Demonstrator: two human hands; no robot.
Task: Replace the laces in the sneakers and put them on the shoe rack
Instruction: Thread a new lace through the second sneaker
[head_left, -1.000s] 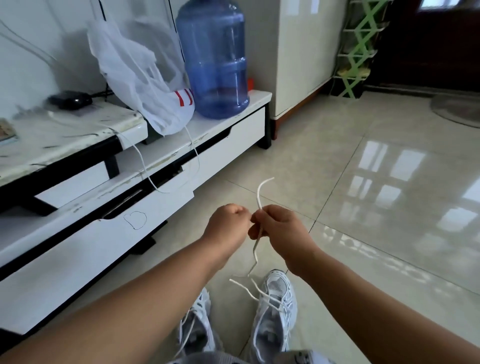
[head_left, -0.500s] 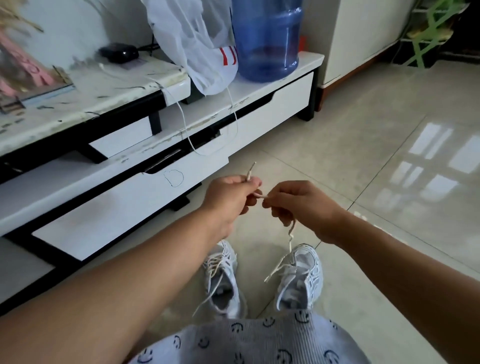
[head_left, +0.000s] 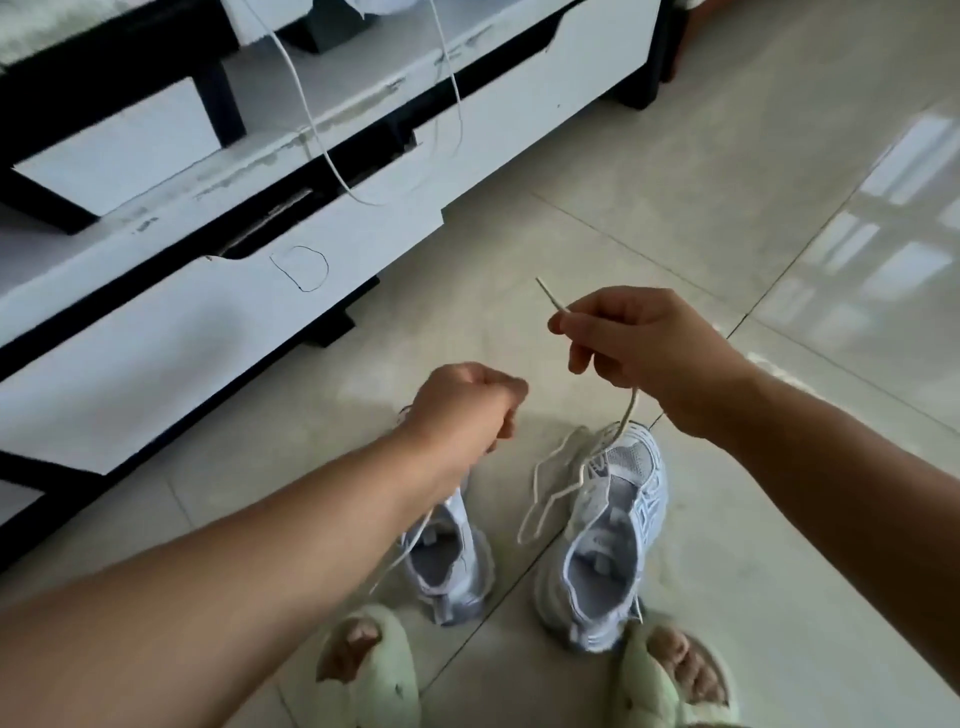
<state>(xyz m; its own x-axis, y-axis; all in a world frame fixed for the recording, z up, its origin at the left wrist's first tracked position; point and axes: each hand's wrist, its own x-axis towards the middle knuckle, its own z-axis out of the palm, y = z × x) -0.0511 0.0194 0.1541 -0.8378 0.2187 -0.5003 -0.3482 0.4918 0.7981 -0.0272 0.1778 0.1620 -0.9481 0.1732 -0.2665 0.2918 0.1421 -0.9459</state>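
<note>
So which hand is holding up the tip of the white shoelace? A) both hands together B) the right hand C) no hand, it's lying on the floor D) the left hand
B: the right hand pinches the shoelace near its tip, and the lace hangs down to the right sneaker; the left hand is apart from it.

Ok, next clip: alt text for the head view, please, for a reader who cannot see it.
The right hand pinches a white lace by its tip, the lace running down to the right sneaker on a tiled floor. The left hand is curled above the left sneaker, beside a white TV stand; green slippers show below.
</note>
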